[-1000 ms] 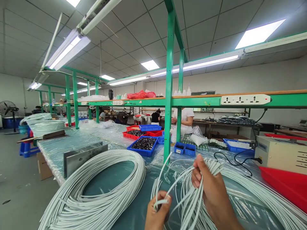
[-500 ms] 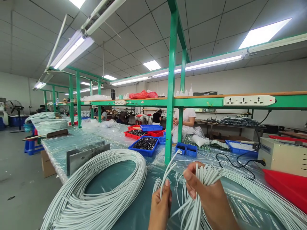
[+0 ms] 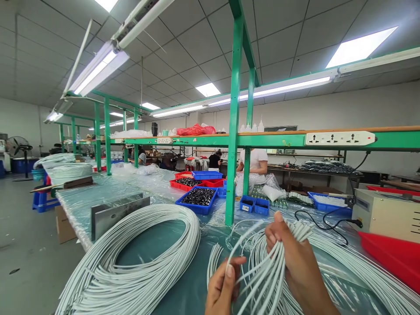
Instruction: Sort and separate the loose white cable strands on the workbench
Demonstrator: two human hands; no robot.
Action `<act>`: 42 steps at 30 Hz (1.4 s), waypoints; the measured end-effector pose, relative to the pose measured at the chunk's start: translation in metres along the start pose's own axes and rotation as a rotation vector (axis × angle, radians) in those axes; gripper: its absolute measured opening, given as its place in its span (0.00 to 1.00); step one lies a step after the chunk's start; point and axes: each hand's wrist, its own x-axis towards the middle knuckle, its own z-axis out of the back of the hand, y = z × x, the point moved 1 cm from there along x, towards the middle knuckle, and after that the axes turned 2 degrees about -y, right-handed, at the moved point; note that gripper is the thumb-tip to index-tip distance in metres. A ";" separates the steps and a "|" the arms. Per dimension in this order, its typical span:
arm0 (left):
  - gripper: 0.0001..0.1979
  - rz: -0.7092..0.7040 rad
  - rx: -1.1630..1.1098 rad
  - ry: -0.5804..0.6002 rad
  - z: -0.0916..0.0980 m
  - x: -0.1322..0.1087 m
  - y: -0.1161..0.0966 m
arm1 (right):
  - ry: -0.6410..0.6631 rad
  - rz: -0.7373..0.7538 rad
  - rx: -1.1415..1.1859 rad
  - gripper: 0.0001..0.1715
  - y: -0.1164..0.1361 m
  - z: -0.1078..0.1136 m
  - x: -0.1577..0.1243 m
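Note:
My right hand (image 3: 295,258) is closed around a bundle of white cable ends (image 3: 298,228), held up over the bench. The loose white cable lengths (image 3: 262,275) hang from it and fan down to the left. My left hand (image 3: 223,286) sits low beside them, thumb and fingers pinching one thin white cable that curves upward. A large coil of white cable (image 3: 131,267) lies on the plastic-covered green bench (image 3: 177,245) to the left of both hands.
A green post (image 3: 233,131) rises just behind my hands. Blue and red bins of small parts (image 3: 197,197) lie beyond it. A beige machine (image 3: 387,214) and red tray (image 3: 393,253) stand right. A metal block (image 3: 114,212) is left. People work at the far benches.
My left hand has dropped a little and now pinches a cable lower down. My right hand shifted slightly right with the bundle, which stays gripped.

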 end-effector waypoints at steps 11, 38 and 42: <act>0.18 -0.381 0.396 0.206 -0.003 -0.008 -0.024 | 0.144 0.027 -0.156 0.23 0.007 -0.009 0.008; 0.09 0.156 0.172 1.162 -0.162 0.042 -0.095 | 0.088 0.759 -0.794 0.44 0.174 0.019 0.067; 0.05 0.116 0.227 1.326 -0.156 0.044 -0.100 | 0.776 0.378 -0.689 0.22 0.172 0.006 0.053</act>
